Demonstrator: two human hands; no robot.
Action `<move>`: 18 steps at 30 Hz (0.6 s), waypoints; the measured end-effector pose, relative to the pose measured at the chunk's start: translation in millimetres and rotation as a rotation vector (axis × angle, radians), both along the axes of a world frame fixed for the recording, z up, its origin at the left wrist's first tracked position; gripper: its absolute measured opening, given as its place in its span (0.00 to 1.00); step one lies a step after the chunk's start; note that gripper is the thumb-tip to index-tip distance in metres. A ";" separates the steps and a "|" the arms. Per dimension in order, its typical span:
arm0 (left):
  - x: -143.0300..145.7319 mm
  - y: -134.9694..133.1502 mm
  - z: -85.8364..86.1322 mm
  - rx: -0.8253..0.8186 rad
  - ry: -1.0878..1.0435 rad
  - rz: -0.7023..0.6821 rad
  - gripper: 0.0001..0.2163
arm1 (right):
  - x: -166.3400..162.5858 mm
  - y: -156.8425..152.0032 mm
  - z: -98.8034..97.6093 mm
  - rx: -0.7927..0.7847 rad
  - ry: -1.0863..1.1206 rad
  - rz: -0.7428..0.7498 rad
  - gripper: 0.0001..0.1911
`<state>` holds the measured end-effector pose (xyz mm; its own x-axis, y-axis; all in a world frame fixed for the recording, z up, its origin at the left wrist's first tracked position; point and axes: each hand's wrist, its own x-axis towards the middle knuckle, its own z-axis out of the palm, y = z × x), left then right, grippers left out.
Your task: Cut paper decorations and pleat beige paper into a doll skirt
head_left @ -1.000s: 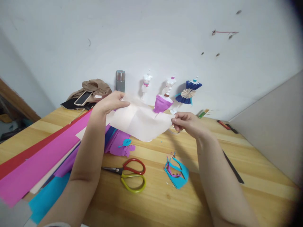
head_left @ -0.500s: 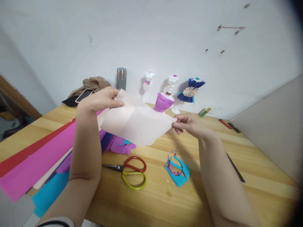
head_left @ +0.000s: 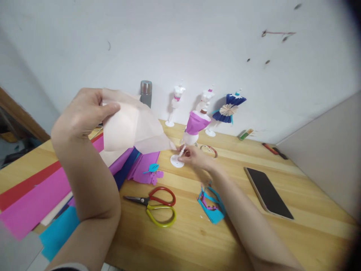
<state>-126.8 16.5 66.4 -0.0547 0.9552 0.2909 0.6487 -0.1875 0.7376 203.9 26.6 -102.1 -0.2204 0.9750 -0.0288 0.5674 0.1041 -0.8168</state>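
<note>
My left hand (head_left: 83,114), raised on the left, pinches one end of a thin pale pink sheet of paper (head_left: 131,126) between thumb and fingers. The sheet hangs slack, and its far corner runs down to the fingertips of my right hand (head_left: 196,156), which are closed on it. Those fingers are right beside the stem of a small dress form (head_left: 197,122) wrapped in purple paper; whether they touch the stem is unclear. Below lie scissors (head_left: 160,205) with one red and one yellow handle, blades to the left, and blue paper scraps (head_left: 216,215) near my right forearm.
Coloured paper strips (head_left: 42,192) fan out on the left. Purple cut paper (head_left: 143,169) lies left of the dress form. A phone (head_left: 269,194) rests on the right. Along the wall stand a flask (head_left: 146,94), two white forms (head_left: 178,96) and one in blue paper (head_left: 235,99).
My left hand has moved left and slightly up with the sheet. My right hand has shifted left to the dress form's stem with the corner, uncovering the phone on the right.
</note>
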 end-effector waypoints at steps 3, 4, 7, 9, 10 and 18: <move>-4.3 3.8 -3.3 0.021 -0.052 -0.061 0.21 | -6.8 6.7 -11.8 0.064 -0.033 -0.061 0.08; -4.4 4.4 -3.9 0.025 -0.055 -0.070 0.22 | -6.4 8.0 -12.7 0.078 -0.045 -0.068 0.07; -0.4 3.7 -3.4 0.029 -0.076 -0.072 0.22 | 1.0 8.2 -8.0 0.096 -0.079 -0.054 0.04; 4.9 1.8 -1.9 0.034 -0.100 -0.077 0.22 | 7.6 6.7 -2.3 0.095 -0.098 -0.038 0.02; 7.7 0.7 -1.0 0.032 -0.107 -0.082 0.22 | 10.6 5.9 0.2 0.094 -0.107 -0.033 0.02; 18.5 3.1 -0.2 0.006 -0.118 -0.063 0.20 | 15.4 7.0 -0.1 0.086 -0.135 -0.034 0.02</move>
<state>-108.4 19.6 66.1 -0.0287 0.9561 0.2916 0.5446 -0.2296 0.8066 219.3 33.6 -102.2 -0.1870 0.9820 0.0279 0.6755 0.1492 -0.7221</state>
